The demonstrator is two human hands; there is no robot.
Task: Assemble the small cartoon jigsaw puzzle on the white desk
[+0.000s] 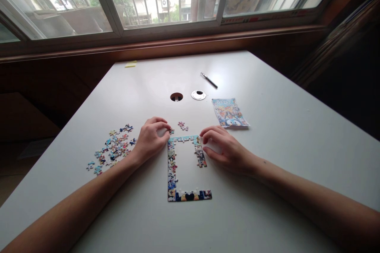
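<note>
Jigsaw border of small, colourful printed pieces [172,172] sat on a white tabletop [133,221], right between the person's two forearms. Going by a clock face centred on it, with the window at 12, the left hand [152,137] was near 11 and the right hand [222,147] at 2. Right fingers were loosely curled, thumb apart, tips at the corner. Left fingers were curled too, right by a loose piece [171,130], but you couldn't tell if they pinched it.

Biggest risk, imo: the short run of pieces at 3 was joined only at its top, so a sideways nudge from the right hand could've knocked it crooked or popped it loose. A dragging left wrist could've scattered the multicoloured heap of loose pieces [117,148] at 9 to 10.

Looks-wise, it was a hollow rectangle with a gap around 4. Pale blue ran along 12, busy mixed colours down 9, and navy and yellow with a dark heart shape at 6.
</note>
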